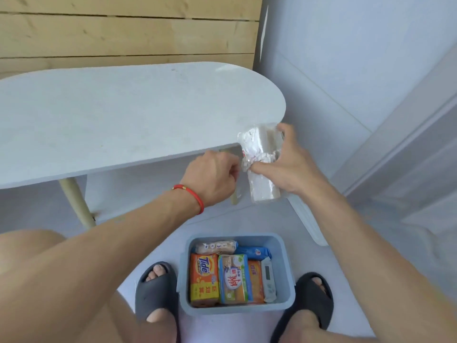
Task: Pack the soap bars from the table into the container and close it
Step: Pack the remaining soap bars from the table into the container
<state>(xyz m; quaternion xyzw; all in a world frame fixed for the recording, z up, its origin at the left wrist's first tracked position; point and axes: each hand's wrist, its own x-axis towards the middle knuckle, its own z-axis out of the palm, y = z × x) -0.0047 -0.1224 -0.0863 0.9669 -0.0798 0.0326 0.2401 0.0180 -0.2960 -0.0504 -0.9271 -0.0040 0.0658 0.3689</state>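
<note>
A white soap bar in clear crinkled wrap (262,167) hangs in the air just off the table's right front edge. My right hand (288,164) grips it from the right, thumb across its middle. My left hand (212,178), with a red bracelet on the wrist, pinches the wrap at the bar's left side. Below, on the floor between my feet, an open blue-grey container (288,268) holds several wrapped soap bars: an orange Tide bar (203,278), a green-and-white bar (235,278), a blue one (254,251) and others.
The white oval table (123,115) fills the upper left, its top bare, on pale legs (78,201). A white lid-like piece (309,221) leans on the floor right of the container. My dark slippers (157,290) flank the container. A wooden wall stands behind.
</note>
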